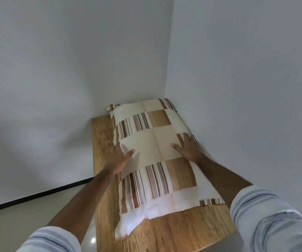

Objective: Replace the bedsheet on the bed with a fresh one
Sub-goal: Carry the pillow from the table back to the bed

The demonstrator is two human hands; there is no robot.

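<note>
wooden bed, striped bedsheet: we press both hands (left hand, right hand, fingers spread flat); uneven pushing could bunch it.

Wooden bed platform: near end cut off by bottom edge. Its far part is hidden under the patterned bedsheet. Both sleeves cropped.

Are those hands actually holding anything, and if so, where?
Nothing is gripped. Both the left hand and right hand lie flat with straight fingers on the folded striped bedsheet, near its two side edges.
</note>
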